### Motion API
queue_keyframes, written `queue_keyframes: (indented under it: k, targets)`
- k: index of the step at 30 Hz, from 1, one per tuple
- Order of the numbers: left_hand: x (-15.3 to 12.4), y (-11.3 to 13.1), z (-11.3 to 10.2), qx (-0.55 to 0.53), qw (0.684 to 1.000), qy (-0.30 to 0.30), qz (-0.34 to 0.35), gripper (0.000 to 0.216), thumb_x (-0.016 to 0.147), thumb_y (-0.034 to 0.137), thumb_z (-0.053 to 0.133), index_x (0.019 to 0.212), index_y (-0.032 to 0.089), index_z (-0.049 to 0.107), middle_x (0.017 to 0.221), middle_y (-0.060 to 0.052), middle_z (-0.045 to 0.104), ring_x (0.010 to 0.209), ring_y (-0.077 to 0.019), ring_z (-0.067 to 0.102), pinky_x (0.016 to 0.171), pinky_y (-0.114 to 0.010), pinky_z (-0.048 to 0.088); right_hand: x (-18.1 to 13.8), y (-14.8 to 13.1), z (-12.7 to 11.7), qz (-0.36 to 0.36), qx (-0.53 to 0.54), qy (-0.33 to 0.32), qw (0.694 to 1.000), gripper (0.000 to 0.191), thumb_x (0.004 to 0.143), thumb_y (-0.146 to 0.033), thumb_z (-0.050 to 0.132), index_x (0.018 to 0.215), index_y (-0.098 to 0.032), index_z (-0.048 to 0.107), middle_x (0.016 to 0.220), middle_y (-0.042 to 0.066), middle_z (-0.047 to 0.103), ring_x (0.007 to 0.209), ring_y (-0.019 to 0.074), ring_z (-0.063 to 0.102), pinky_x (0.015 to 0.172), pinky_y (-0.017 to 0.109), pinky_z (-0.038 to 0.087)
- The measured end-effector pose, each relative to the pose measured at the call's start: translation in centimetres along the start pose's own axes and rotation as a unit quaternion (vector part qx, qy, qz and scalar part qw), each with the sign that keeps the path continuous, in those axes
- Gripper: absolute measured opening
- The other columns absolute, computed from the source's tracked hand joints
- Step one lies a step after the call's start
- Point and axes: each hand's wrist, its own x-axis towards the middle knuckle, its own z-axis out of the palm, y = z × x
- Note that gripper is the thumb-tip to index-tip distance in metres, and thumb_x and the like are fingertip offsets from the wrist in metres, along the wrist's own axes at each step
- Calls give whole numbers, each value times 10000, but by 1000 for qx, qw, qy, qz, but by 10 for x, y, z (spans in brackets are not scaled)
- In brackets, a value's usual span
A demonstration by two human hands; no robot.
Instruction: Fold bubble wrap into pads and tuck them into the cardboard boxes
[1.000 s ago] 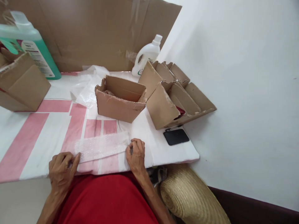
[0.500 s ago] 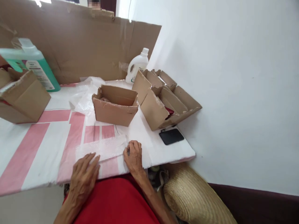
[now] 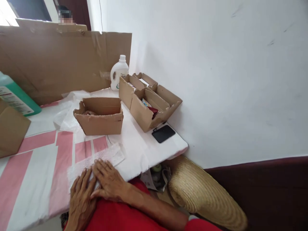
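Observation:
A strip of bubble wrap lies flat near the table's front edge. My left hand rests on its near left part with fingers stretched out. Beside it, my right hand lies palm down on the wrap, its fingers extended and its thumb touching my left hand. Both palms are hidden from view. Just beyond the strip stands an open cardboard box with something brownish inside, partly hidden by its wall. More crumpled bubble wrap sits behind that box on the left.
Divided cardboard boxes with small packets stand right, near a black phone. A white jug, a green-liquid bottle and another box stand around. A cardboard panel closes the back; a straw hat hangs below the table.
My right hand has left the strip's right end and moved left beside my left hand, its fingers now laid flat. The view has turned to the right.

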Motion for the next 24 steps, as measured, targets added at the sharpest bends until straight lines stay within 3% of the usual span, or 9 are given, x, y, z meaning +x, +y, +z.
queue_keyframes:
  k: [5, 9, 12, 14, 16, 19, 24]
  targets:
    - [10, 10, -8, -3, 998, -28, -50, 632, 941, 310, 522, 1550, 234, 371, 1499, -169, 524, 1380, -351, 472, 1116, -520, 324, -42, 54, -7, 152, -62, 18, 986, 910, 952, -644, 527, 1569, -27, 268, 1630, 235, 286, 1528, 357, 236, 1215, 543, 269]
    - [12, 9, -10, 0, 998, -42, -47, 632, 948, 325, 527, 1553, 247, 364, 1502, -157, 526, 1388, -345, 469, 1103, -507, 331, -57, 60, -15, 196, -117, 65, 971, 877, 938, -592, 599, 1563, -56, 296, 1604, 252, 335, 1502, 395, 271, 1169, 589, 285]
    - [13, 9, -12, 9, 997, -55, -44, 594, 946, 335, 542, 1519, 237, 418, 1503, -147, 528, 1398, -329, 462, 1097, -481, 337, -42, 43, -15, 122, -146, 114, 975, 563, 1006, -355, 565, 1492, -104, 431, 1498, 216, 502, 1396, 372, 422, 1053, 518, 395]
    - [14, 9, -14, 17, 997, -58, -43, 565, 942, 343, 557, 1486, 225, 459, 1497, -144, 535, 1389, -319, 471, 1081, -464, 349, -24, 29, -12, 6, -139, 105, 985, 332, 1022, -196, 505, 1339, -120, 572, 1309, 166, 645, 1216, 299, 551, 910, 423, 457]
    - [16, 8, -17, 17, 997, -60, -40, 554, 938, 340, 563, 1468, 207, 474, 1476, -138, 556, 1367, -304, 492, 1063, -444, 366, -7, 18, -7, -86, -118, 73, 987, 197, 1018, -137, 491, 1126, -118, 655, 1096, 124, 696, 1033, 250, 589, 798, 375, 459]
    - [20, 0, -21, -9, 997, -56, -46, 573, 936, 324, 560, 1472, 160, 443, 1416, -137, 604, 1317, -277, 532, 1045, -414, 398, 9, 12, 1, -130, -102, 35, 986, 156, 1002, -147, 538, 904, -128, 658, 913, 92, 667, 902, 233, 568, 727, 358, 433]
    - [30, -11, -30, -81, 992, -70, -59, 518, 922, 305, 588, 1412, 183, 476, 1293, -109, 670, 1172, -233, 617, 938, -362, 487, 8, 26, 5, -139, -108, 44, 983, 162, 991, -138, 555, 856, -146, 643, 856, 67, 647, 818, 211, 545, 679, 335, 397]
